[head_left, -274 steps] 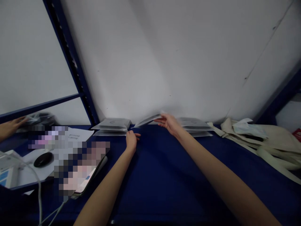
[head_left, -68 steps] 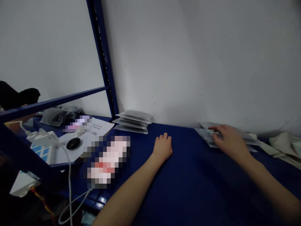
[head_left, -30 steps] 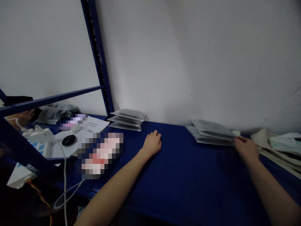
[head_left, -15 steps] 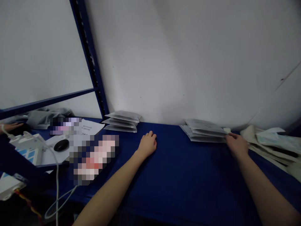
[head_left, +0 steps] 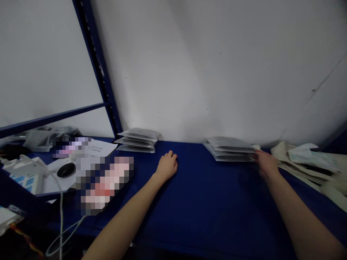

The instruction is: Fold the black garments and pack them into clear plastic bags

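Note:
My left hand (head_left: 167,166) rests on the blue table (head_left: 208,202), its fingers a little apart and nothing held. My right hand (head_left: 265,163) is at the right end of a stack of frosted plastic packets (head_left: 230,148), its fingers against the packets' edge. Whether the fingers pinch a packet is too blurred to tell. A second stack of similar packets (head_left: 137,140) lies at the back, left of my left hand, touched by neither hand.
Beige cloth bags (head_left: 303,164) lie at the right. To the left are a black mouse (head_left: 66,170), printed papers (head_left: 99,148), a pixelated pink item (head_left: 108,184) and white cables (head_left: 61,216). A blue metal post (head_left: 100,68) stands before the pale wall.
The whole view has shifted slightly, so most things appear further left. My right hand stays at the right stack, its fingers reaching slightly more over the packets' edge. A hand at the far left is gone.

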`<act>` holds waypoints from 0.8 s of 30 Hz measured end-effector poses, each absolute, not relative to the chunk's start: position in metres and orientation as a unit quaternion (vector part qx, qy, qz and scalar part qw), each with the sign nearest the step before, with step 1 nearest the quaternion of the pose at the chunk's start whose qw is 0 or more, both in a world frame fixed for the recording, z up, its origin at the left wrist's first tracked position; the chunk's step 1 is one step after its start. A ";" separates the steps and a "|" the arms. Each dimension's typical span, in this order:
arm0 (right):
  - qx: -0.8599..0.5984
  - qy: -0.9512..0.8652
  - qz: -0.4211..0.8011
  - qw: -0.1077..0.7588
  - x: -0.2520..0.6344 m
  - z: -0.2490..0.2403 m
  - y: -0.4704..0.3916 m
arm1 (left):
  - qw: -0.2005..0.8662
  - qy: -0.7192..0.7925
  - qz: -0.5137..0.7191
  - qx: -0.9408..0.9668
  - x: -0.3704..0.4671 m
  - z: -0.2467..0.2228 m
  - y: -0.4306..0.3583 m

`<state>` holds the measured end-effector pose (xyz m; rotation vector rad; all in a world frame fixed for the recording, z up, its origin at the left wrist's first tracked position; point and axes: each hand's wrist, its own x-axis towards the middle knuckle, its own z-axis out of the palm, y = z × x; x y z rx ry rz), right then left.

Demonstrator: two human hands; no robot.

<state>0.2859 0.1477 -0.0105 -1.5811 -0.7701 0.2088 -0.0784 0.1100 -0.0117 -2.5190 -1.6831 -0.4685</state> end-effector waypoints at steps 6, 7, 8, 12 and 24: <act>-0.660 -0.377 0.209 0.615 0.231 -0.001 0.140 | 0.043 -0.551 -0.148 -0.820 -0.078 -0.011 0.110; -0.645 -0.405 0.231 0.605 0.218 0.001 0.137 | 0.045 -0.551 -0.148 -0.820 -0.078 -0.011 0.109; -0.625 -0.441 0.260 0.590 0.205 0.003 0.134 | 0.046 -0.552 -0.149 -0.819 -0.077 -0.011 0.109; -0.532 -0.606 0.387 0.447 0.168 0.010 0.122 | 0.046 -0.552 -0.146 -0.820 -0.077 -0.011 0.109; -0.670 -0.590 0.248 0.377 0.169 -0.003 0.128 | 0.030 -0.579 -0.150 -0.801 -0.068 -0.006 0.103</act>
